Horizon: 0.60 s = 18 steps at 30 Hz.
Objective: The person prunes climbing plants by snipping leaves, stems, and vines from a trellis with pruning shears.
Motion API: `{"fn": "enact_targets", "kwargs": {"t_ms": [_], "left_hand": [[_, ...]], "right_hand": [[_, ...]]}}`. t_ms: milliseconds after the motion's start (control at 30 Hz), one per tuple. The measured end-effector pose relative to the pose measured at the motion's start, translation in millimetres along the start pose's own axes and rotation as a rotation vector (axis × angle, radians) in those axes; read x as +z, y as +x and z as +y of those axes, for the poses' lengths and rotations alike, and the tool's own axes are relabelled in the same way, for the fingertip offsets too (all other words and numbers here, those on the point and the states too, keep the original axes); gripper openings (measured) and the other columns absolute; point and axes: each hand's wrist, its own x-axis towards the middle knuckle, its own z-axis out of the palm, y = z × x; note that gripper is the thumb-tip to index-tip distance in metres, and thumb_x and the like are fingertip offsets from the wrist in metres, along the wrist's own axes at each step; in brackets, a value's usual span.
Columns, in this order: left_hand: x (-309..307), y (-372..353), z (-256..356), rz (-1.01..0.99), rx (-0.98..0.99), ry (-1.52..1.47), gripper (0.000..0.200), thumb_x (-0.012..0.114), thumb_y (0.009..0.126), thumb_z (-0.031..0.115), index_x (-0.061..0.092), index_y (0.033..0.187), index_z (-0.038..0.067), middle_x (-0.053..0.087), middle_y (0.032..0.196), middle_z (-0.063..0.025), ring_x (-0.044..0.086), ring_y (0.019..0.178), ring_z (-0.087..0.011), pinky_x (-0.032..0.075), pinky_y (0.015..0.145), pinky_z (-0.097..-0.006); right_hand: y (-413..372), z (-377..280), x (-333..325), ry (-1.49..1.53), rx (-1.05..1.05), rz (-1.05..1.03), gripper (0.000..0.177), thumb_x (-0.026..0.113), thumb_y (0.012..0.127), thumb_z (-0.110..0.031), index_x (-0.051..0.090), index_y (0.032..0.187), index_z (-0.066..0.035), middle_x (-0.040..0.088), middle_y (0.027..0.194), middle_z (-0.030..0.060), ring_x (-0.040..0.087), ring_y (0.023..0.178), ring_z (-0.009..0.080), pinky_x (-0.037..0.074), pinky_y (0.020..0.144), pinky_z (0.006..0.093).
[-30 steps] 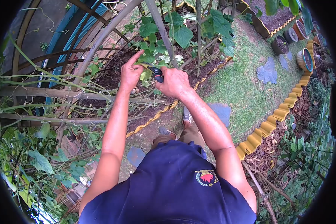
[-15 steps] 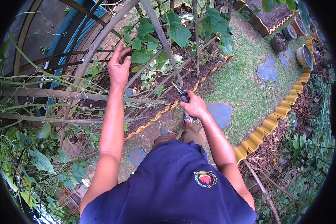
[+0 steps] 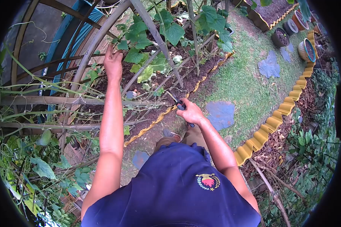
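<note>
My left hand [image 3: 113, 64] is raised at the upper left, beside the leaves of a climbing plant [image 3: 135, 36] and the curved frame pole [image 3: 96, 34]. Its fingers point up and are partly bent; whether they pinch a stem is too small to make out. In my right hand [image 3: 190, 113] is a pair of dark-handled pruning shears [image 3: 179, 104], their blades pointing up and left over the soil near the yellow edging. A pale green fruit [image 3: 45, 137] hangs among vines at the left.
Wooden poles [image 3: 45, 100] with vines cross the left side. Yellow corrugated edging [image 3: 261, 138] curves along the grass at the right. Flat stones [image 3: 220, 115] lie in the grass, and several pots [image 3: 280, 38] stand at the upper right.
My left hand has moved slightly left and up, its fingers now closer together. My right hand with the shears has shifted a little left and down. The view has shifted slightly.
</note>
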Motion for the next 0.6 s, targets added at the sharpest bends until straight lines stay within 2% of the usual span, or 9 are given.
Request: {"fn": "enact_targets", "kwargs": {"t_ms": [133,167,267,300,433,533,600], "left_hand": [[0,-13,9,-0.004,0.030,-0.007,0.067,0.058,0.091,-0.009,0.031,0.152,-0.006,0.040,0.155,-0.0213,0.061,0.124,-0.0271,0.047,0.104,-0.0320],[-1,-17,11,-0.006,0.043,-0.012,0.066,0.058,0.091,-0.008,0.031,0.152,-0.006,0.040,0.155,-0.0211,0.061,0.123,-0.0273,0.047,0.104,-0.0320],[-4,-28,17,-0.013,0.054,-0.058,0.066,0.059,0.092,-0.007,0.032,0.152,-0.006,0.040,0.156,-0.0203,0.059,0.126,-0.0289,0.045,0.107,-0.0340],[-5,-29,18,-0.015,0.054,-0.078,0.066,0.060,0.092,-0.006,0.033,0.152,-0.006,0.039,0.156,-0.0200,0.058,0.127,-0.0296,0.044,0.108,-0.0349],[-8,-26,17,-0.004,0.053,-0.071,0.065,0.061,0.093,-0.005,0.032,0.152,-0.007,0.039,0.156,-0.0211,0.057,0.129,-0.0306,0.044,0.109,-0.0361],[-9,-21,15,0.005,0.066,-0.081,0.065,0.060,0.093,-0.005,0.032,0.151,-0.007,0.039,0.156,-0.0219,0.056,0.130,-0.0309,0.044,0.109,-0.0368],[-9,-19,15,0.010,0.069,-0.087,0.064,0.060,0.093,-0.005,0.032,0.151,-0.007,0.039,0.156,-0.0223,0.055,0.131,-0.0310,0.044,0.109,-0.0373]], "right_hand": [[11,-19,-9,0.058,-0.144,0.053,0.075,0.068,0.075,-0.030,0.047,0.143,-0.009,0.067,0.121,0.0186,0.064,0.113,0.0361,0.048,0.099,0.0441],[16,-24,-11,0.038,-0.227,0.086,0.082,0.067,0.072,-0.026,0.040,0.148,-0.009,0.068,0.119,0.0196,0.064,0.112,0.0373,0.048,0.099,0.0447],[28,-56,-29,0.042,-0.328,0.098,0.089,0.068,0.071,-0.024,0.032,0.152,-0.010,0.068,0.116,0.0212,0.064,0.109,0.0398,0.048,0.099,0.0456],[42,-60,-27,0.013,-0.379,0.143,0.097,0.069,0.070,-0.025,0.025,0.156,-0.012,0.067,0.115,0.0218,0.064,0.106,0.0412,0.048,0.098,0.0458],[84,-89,-32,0.071,-0.393,0.005,0.104,0.071,0.069,-0.024,0.019,0.159,-0.013,0.066,0.119,0.0209,0.064,0.107,0.0391,0.047,0.098,0.0448],[105,-96,-28,0.032,-0.379,-0.071,0.106,0.071,0.069,-0.025,0.017,0.159,-0.013,0.066,0.119,0.0200,0.064,0.109,0.0384,0.047,0.099,0.0444],[112,-91,-23,-0.002,-0.392,-0.100,0.097,0.073,0.069,-0.027,0.029,0.154,-0.013,0.066,0.121,0.0201,0.065,0.109,0.0380,0.048,0.099,0.0437]]}}
